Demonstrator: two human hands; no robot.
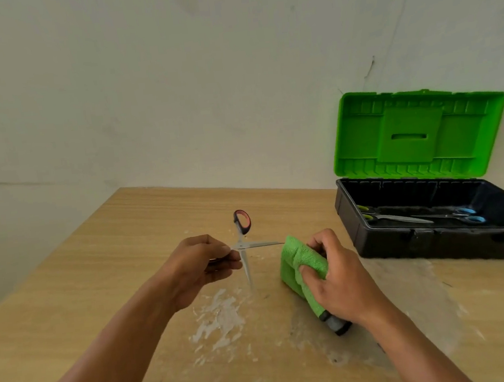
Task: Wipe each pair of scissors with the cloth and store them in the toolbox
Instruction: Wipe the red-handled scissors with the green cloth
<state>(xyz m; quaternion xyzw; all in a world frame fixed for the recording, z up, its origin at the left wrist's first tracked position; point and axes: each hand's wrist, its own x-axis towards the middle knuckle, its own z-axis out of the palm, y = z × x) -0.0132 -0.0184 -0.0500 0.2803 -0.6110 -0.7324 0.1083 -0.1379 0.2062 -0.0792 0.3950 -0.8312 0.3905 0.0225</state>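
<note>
A pale, scuffed wall (171, 90) stood behind a wooden bench (69, 303), its top smeared with white patches near the middle. At the bench's right edge, against the wall, sat the toolbox (436, 243), black tub with its green lid (418, 133) thrown upright. Three pairs of scissors in all were on show! Two lay inside the toolbox: a yellow-handled pair (396, 217) with its handles at the tub's left end, and a blue-handled pair (461, 216) with handles toward the right, their blades crossing in the middle. The third, the red-and-black scissors (244, 244), hung above the bench's centre, blades spread wide open, one blade pointing down, the other pointing right, its tip just touching the cloth. The left hand (202, 267) was its grip, fingers closed on one handle, the other handle sticking up. One green cloth (299, 266), and the right hand (337, 278) had it bunched tight, fingers clenched round it. A grey-and-black object (336, 322) poked out below that hand; what it was could not be told.
</note>
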